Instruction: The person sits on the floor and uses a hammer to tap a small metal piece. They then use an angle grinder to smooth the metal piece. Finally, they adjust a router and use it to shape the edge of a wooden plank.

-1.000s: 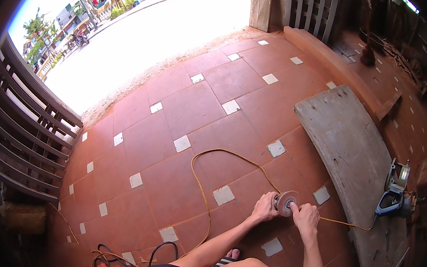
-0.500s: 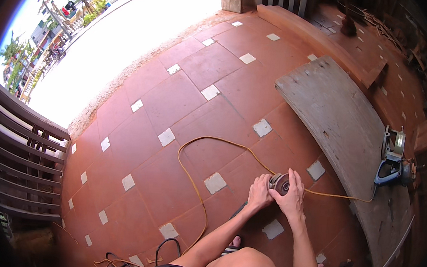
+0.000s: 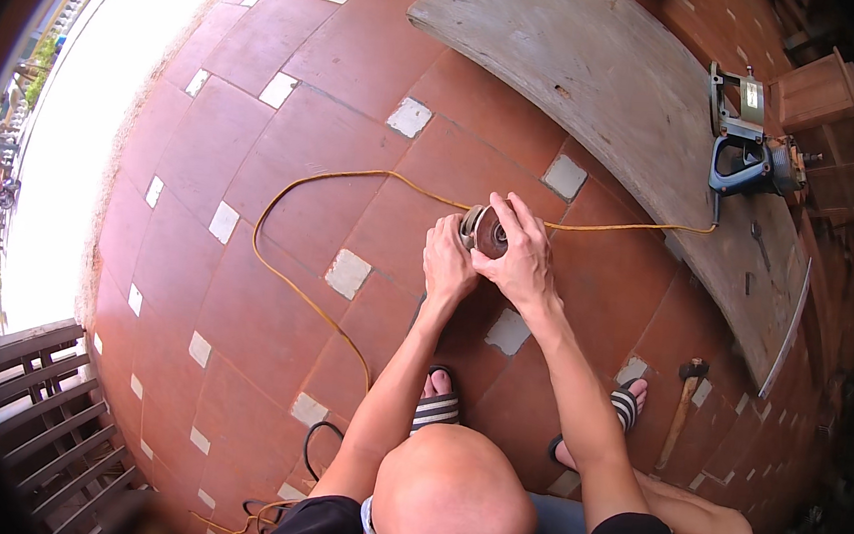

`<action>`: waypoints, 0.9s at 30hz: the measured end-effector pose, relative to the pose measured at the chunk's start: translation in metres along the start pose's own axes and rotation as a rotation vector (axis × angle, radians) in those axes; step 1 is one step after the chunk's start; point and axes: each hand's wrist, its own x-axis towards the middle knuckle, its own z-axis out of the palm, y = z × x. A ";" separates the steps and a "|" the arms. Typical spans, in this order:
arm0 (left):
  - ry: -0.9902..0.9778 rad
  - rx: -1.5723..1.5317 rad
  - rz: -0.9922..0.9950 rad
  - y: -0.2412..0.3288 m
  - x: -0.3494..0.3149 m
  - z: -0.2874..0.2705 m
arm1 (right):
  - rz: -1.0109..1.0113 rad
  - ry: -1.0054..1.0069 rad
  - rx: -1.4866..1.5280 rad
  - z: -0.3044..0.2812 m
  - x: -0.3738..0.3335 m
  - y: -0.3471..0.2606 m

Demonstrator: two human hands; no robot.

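In front of my knees, both hands are on what looks like an angle grinder, its round brown disc (image 3: 491, 234) turned up toward me with a dark nut at the middle. My left hand (image 3: 450, 266) is closed around the tool's head beside the disc. My right hand (image 3: 525, 260) grips the disc, the thumb at its lower edge and the fingers over the far rim. Most of the tool's body is hidden behind my hands and wrists. A yellow cord (image 3: 282, 195) loops over the floor just beyond them.
A long grey wooden board (image 3: 584, 59) lies to the right, with a blue-handled power tool (image 3: 746, 167) on it. A hammer (image 3: 682, 408) rests on the tiled floor near my right foot. Dark slatted wood (image 3: 45, 408) stands at lower left; dark cables (image 3: 317, 449) lie near my left arm.
My view has tilted down and turned right, so my knees, sandals and the hammer show more. Both hands keep their hold on the grinder and disc.
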 end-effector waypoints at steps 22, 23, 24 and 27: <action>-0.300 -0.344 -0.141 -0.028 0.034 -0.033 | -0.463 -0.413 -0.357 -0.042 0.063 -0.009; -0.300 -0.340 -0.139 -0.030 0.034 -0.033 | -0.489 -0.451 -0.406 -0.038 0.066 -0.014; -0.298 -0.337 -0.136 -0.031 0.034 -0.031 | -0.515 -0.489 -0.456 -0.035 0.067 -0.018; -0.293 -0.320 -0.152 -0.033 0.032 -0.024 | -0.385 -0.584 -0.318 -0.027 0.067 -0.020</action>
